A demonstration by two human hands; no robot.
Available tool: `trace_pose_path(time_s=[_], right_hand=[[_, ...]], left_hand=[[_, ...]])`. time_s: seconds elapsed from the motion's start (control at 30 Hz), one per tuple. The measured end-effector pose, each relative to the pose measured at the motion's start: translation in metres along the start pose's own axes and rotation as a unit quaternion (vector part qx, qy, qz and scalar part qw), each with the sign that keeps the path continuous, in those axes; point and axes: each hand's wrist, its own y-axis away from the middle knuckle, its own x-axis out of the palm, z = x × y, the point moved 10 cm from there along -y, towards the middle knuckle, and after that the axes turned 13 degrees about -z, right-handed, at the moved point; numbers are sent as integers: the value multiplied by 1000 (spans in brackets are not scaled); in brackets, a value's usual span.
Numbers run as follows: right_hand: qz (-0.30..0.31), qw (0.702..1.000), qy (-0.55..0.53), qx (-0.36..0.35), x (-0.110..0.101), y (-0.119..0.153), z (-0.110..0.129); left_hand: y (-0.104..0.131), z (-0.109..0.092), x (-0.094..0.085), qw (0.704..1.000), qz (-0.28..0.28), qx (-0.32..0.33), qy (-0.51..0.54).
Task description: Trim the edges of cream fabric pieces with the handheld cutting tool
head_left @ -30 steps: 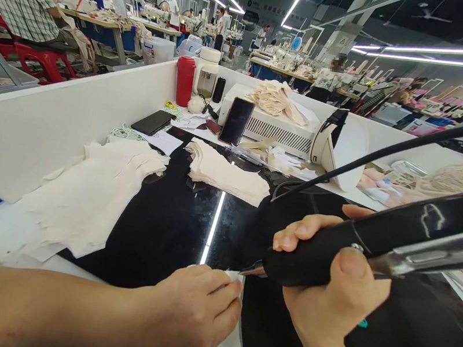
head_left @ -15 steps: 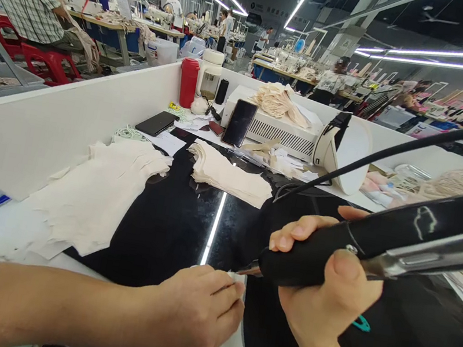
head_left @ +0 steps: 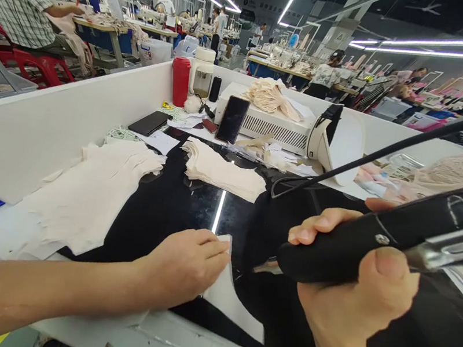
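Observation:
My left hand (head_left: 186, 266) is closed on the upper end of a white curved piece (head_left: 230, 305) over the glossy black work surface (head_left: 150, 213). My right hand (head_left: 356, 275) is wrapped round a black handheld tool (head_left: 333, 254) with a metal lever on its side. The tool's narrow metal tip (head_left: 268, 266) points left, apart from the white piece. Beyond my hands lies a stack of cream fabric strips (head_left: 223, 169). To the left, a larger pile of cream fabric pieces (head_left: 96, 193) spreads over the surface's edge.
A phone (head_left: 232, 119) leans on a white vented box (head_left: 274, 127). A red bottle (head_left: 180, 81), a dark tablet-like item (head_left: 150, 122) and a white lamp-like cone (head_left: 337, 143) stand or lie near the back wall. A black cable (head_left: 392, 158) crosses the right side. People work beyond.
My left hand has moved left and up with the white piece, more of which now shows. My right hand and the tool have moved right, so the tip is apart from the piece.

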Motion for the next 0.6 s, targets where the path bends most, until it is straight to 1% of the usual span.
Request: trace_pose_path(time_s=[0.1,0.17,0.27,0.37,0.47,0.6], right_hand=[[5,1000,-1,7,-4,-1,2],[13,1000,-1,11,-6,1,5],[20,1000,-6,19,-13,6,11],[9,999,-16,33,-22,13,15],[2,999,-23,41,-28,18,19],[3,999,-27,45,-31,22,21]], left_hand=[[2,2,-3,1000,-5,-1,1],[1,-2,-6,1000,3,9,2],[-4,-20,-16,999,6,38,35],[-9,-43,-22,993,15,63,95],[-9,-55,-19,991,17,73,111],[-4,-54,-8,993,25,69,92]])
